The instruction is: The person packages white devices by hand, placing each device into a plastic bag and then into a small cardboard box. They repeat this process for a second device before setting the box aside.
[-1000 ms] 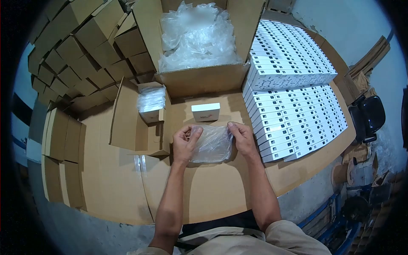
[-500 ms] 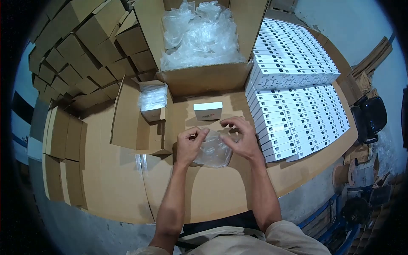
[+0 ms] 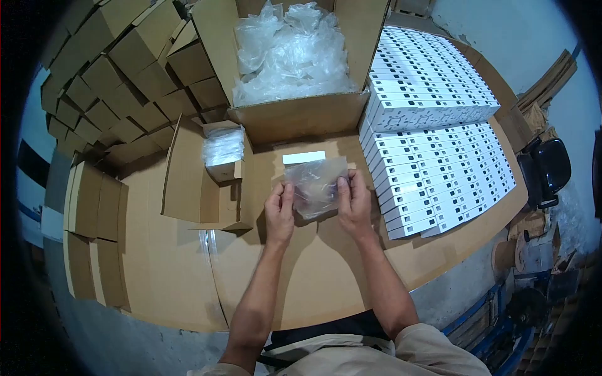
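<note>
Between my two hands a clear plastic bag (image 3: 315,188) is held up above the cardboard surface. My left hand (image 3: 279,210) pinches its left edge, and my right hand (image 3: 355,203) grips the right edge with the thumb on top. Just behind the bag stands a small white box (image 3: 303,157); its top shows, while the bag covers most of its front. To the left, an open carton (image 3: 188,182) holds several plastic-wrapped packs (image 3: 224,147) at its far end.
A large carton (image 3: 298,119) at the back is filled with loose clear bags (image 3: 291,56). Rows of white boxes (image 3: 439,175) are stacked on the right. Brown cartons (image 3: 116,81) pile up at back left, with more cartons (image 3: 94,200) at the left edge.
The bag has been lifted off the surface and spread between both hands, now partly covering the white box. My right hand, apart from it before, has closed on its right edge.
</note>
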`<action>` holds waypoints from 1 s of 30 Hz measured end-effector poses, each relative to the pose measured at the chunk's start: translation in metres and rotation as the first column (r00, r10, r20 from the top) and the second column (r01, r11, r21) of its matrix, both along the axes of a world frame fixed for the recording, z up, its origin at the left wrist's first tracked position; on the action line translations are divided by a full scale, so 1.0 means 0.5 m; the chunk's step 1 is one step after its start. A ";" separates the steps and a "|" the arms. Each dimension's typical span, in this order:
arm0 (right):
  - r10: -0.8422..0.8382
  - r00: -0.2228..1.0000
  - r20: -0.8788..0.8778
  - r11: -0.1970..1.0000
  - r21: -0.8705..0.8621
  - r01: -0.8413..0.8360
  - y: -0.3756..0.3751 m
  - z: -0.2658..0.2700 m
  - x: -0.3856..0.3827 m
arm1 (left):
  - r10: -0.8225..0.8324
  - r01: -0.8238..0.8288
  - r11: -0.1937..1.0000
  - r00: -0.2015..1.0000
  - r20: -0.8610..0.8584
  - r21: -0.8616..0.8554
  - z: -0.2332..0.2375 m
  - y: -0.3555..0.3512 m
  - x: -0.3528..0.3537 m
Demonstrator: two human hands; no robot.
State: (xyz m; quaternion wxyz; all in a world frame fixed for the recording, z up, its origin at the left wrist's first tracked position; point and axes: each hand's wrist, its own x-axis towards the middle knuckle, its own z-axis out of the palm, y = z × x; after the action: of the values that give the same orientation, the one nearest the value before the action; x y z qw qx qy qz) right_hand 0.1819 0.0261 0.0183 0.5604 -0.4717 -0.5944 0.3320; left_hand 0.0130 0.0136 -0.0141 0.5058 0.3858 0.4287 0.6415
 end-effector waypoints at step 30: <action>-0.183 0.980 0.075 0.983 0.046 0.180 -0.004 -0.014 -0.050 | 0.298 -0.291 0.955 0.928 0.226 -0.065 -0.008 0.002 0.009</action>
State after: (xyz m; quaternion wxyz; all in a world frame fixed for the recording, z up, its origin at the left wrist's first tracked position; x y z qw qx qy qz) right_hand 0.1568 0.0242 0.0113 0.5736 -0.5254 -0.5770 0.2490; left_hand 0.0173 0.0144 -0.0181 0.4565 0.2313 0.4293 0.7442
